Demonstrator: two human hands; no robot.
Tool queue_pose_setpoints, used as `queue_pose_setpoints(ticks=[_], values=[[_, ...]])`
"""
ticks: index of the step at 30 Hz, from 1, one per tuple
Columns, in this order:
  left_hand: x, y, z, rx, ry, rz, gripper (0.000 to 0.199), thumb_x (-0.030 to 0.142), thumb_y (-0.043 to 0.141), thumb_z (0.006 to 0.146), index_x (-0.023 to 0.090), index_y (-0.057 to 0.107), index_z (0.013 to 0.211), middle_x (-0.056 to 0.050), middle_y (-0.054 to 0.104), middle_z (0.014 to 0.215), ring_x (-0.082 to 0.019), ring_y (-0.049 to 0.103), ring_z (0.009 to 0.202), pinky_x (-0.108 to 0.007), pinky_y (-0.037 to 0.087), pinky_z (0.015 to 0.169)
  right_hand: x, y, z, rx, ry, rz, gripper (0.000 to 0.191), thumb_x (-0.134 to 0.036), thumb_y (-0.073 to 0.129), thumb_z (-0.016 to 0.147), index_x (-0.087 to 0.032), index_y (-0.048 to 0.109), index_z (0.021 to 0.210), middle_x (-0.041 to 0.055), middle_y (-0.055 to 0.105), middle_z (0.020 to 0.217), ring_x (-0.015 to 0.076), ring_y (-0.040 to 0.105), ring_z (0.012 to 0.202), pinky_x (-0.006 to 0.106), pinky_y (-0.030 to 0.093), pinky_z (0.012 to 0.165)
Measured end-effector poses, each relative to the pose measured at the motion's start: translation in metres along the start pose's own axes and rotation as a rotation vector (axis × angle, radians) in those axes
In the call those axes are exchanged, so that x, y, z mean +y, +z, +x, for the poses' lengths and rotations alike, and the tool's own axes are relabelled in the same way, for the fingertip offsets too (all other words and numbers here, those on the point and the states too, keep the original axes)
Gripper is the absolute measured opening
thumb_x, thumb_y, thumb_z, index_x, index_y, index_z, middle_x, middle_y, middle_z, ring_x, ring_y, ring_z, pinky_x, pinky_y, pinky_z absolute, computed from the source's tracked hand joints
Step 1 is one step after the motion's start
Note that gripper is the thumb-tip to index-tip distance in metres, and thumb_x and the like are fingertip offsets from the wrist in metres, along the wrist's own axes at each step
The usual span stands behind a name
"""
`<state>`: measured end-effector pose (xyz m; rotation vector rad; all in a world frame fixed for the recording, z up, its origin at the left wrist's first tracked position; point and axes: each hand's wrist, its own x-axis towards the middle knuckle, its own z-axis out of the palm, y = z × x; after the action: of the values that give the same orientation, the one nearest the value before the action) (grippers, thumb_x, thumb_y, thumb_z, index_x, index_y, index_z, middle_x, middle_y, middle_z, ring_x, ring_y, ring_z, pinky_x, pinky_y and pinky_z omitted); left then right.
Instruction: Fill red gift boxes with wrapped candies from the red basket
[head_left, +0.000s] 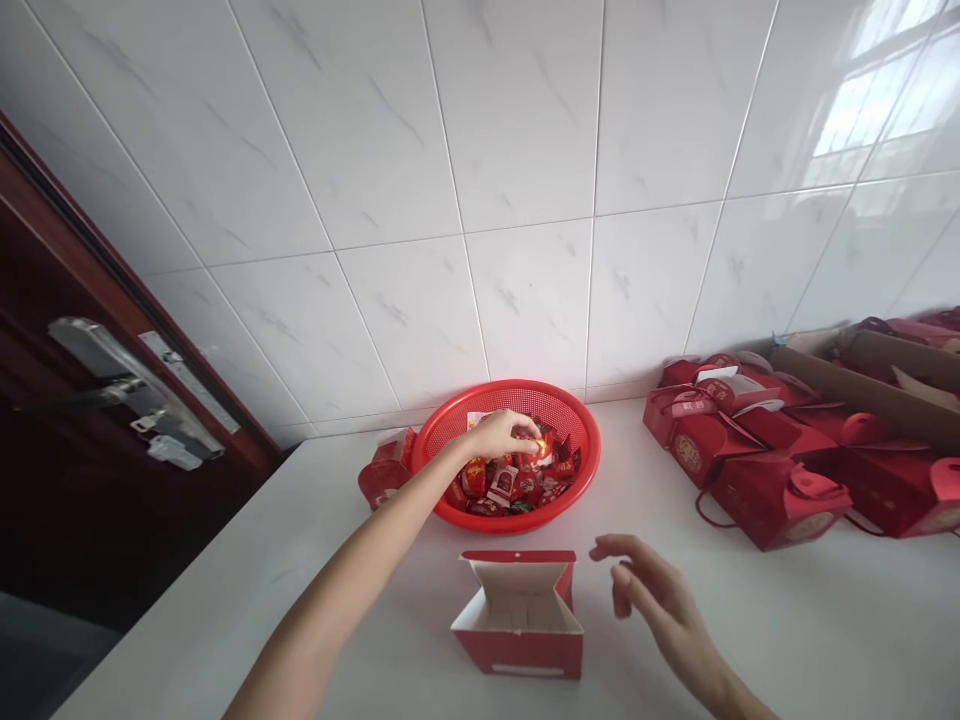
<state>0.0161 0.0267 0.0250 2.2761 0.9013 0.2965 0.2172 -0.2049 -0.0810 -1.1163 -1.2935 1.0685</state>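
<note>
My left hand [504, 436] reaches into a red plastic basket [587, 480] of wrapped candies [504, 484]. Its fingers are closed on a shiny red-and-orange wrapped candy [537, 450]. Below the basket stands a red gift box [525, 652], its top flaps apart and its white inside showing; I see nothing in it. My right hand [646, 590] hovers just right of this box, apart from it, fingers loosely curved and holding nothing.
Several closed red gift boxes [780, 490] crowd the right side, next to a brown cardboard carton [814, 372]. A red packet [384, 475] sits left of the basket. Behind the white table [315, 560] rises a tiled wall [525, 300]; a dark red door [60, 420] is at left.
</note>
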Motion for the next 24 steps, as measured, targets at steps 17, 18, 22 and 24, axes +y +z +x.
queue_pose_setpoints(ticks=[17, 18, 22, 24], values=[[0.066, -0.003, -0.014, 0.479, 0.292, -0.478, 0.034, 0.023, 0.079, 0.074, 0.015, 0.071, 0.106, -0.004, 0.069, 0.095, -0.017, 0.066, 0.096, -0.034, 0.055, 0.091, -0.083, 0.03, 0.157, 0.223, -0.007, 0.736, 0.034, -0.044, 0.087, 0.067, -0.02, 0.071, 0.086, 0.0, 0.071, 0.078, 0.014, 0.064, 0.066, 0.022, 0.051, 0.055], [0.062, -0.003, -0.014, 0.478, 0.269, -0.508, 0.036, 0.024, 0.079, 0.074, 0.015, 0.07, 0.107, -0.004, 0.068, 0.095, -0.017, 0.066, 0.096, -0.034, 0.055, 0.092, -0.083, 0.032, 0.161, 0.209, -0.02, 0.744, 0.033, -0.042, 0.087, 0.068, -0.02, 0.072, 0.086, 0.0005, 0.072, 0.08, 0.0146, 0.065, 0.069, 0.023, 0.052, 0.056], [0.042, -0.004, -0.016, 0.458, 0.169, -0.59, 0.043, 0.028, 0.078, 0.076, 0.015, 0.067, 0.115, -0.006, 0.07, 0.104, -0.018, 0.068, 0.097, -0.034, 0.054, 0.093, -0.075, 0.032, 0.177, 0.276, -0.104, 0.813, 0.025, -0.033, 0.088, 0.067, -0.02, 0.072, 0.081, -0.0005, 0.074, 0.079, 0.0154, 0.068, 0.074, 0.024, 0.056, 0.064], [0.03, -0.005, -0.017, 0.418, 0.1, -0.567, 0.04, 0.031, 0.075, 0.08, 0.015, 0.067, 0.116, -0.008, 0.071, 0.112, -0.019, 0.068, 0.1, -0.036, 0.054, 0.094, -0.066, 0.03, 0.185, 0.332, -0.097, 0.886, 0.021, -0.029, 0.087, 0.068, -0.02, 0.071, 0.079, -0.0023, 0.073, 0.077, 0.0138, 0.068, 0.072, 0.024, 0.057, 0.066]])
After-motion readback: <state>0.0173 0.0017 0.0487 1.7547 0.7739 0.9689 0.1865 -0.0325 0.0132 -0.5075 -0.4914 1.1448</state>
